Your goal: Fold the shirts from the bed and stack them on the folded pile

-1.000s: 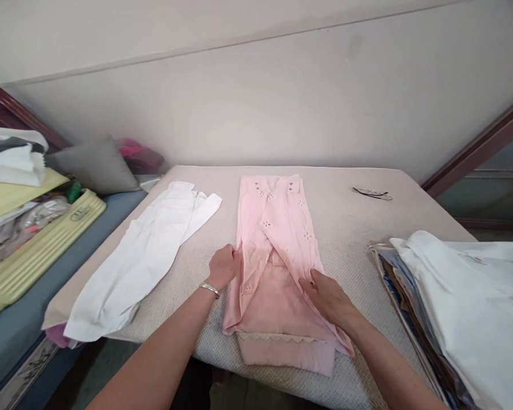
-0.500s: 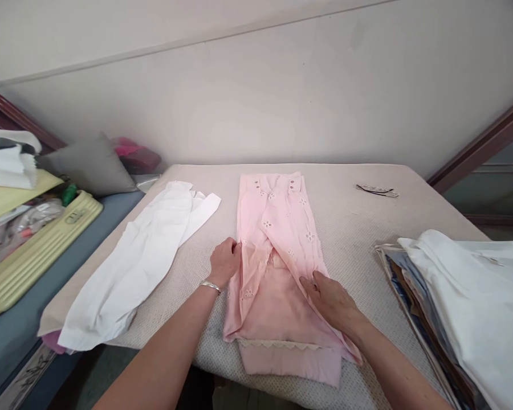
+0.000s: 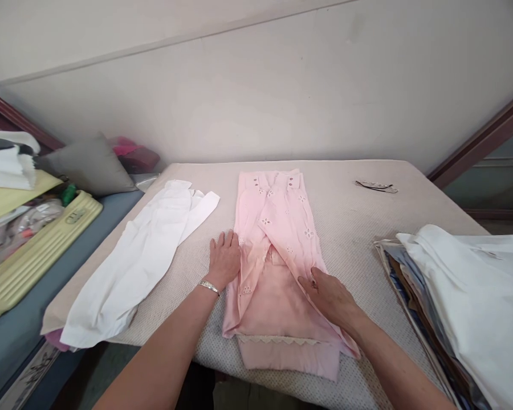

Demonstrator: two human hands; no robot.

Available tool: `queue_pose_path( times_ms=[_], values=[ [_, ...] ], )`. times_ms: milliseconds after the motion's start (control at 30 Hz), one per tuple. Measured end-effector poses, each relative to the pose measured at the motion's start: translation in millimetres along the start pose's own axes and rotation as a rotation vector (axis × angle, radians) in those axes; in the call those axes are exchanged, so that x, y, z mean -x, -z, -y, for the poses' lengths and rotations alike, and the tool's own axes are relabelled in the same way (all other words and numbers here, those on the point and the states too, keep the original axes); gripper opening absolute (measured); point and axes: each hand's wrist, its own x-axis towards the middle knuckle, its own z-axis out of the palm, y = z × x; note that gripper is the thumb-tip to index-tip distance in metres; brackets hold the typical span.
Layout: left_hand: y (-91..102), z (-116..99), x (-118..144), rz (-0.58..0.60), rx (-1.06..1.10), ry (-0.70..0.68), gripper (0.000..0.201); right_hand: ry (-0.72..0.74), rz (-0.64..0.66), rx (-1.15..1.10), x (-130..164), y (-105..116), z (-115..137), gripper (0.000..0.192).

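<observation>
— What have the hands got?
— From my screen, the left hand (image 3: 224,259) lies flat, fingers spread, nothing clasped, on the left edge of the pink embroidered garment (image 3: 277,250) at frame centre. The right hand (image 3: 331,296) presses open-palmed on the right flap.
— How far along?
— I'd judge both sides are folded inward; lengthwise folds remain. Both forearms reach up from the bottom edge.
— Around it?
— White shirt (image 3: 141,262) left, clothes stack (image 3: 465,296) right, on the padded table (image 3: 359,228).

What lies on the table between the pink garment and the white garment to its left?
In the head view, the left hand rests flat there, at the edge of the pink garment. Otherwise only bare table cover separates it from the white garment.
</observation>
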Motion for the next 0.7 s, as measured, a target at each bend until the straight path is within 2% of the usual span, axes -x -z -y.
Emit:
queue_pose_path(
  times_ms=[167,333,433,500,600,700],
  values=[
    [0.0,4,2,-0.056,-0.012,0.019,0.053,0.031,-0.011,-0.008,-1,-3,-3,0.036],
    [-2.7,15,6,0.053,-0.009,-0.060,0.055,0.064,-0.026,-0.056,-4,-4,-11,0.037],
    [2.5,18,10,0.056,-0.002,-0.050,0.056,0.106,0.041,-0.236,-5,5,-21,0.044],
    [7.3,13,13,0.007,0.007,-0.044,0.058,0.117,0.104,-0.393,-4,15,-28,0.049],
    [8.1,0,19,-0.047,0.013,-0.123,0.060,0.068,0.183,-0.591,0,29,-35,0.053],
    [-1.4,-8,24,0.049,0.013,-0.231,0.063,0.008,0.228,-0.729,2,36,-38,0.052]
  ],
)
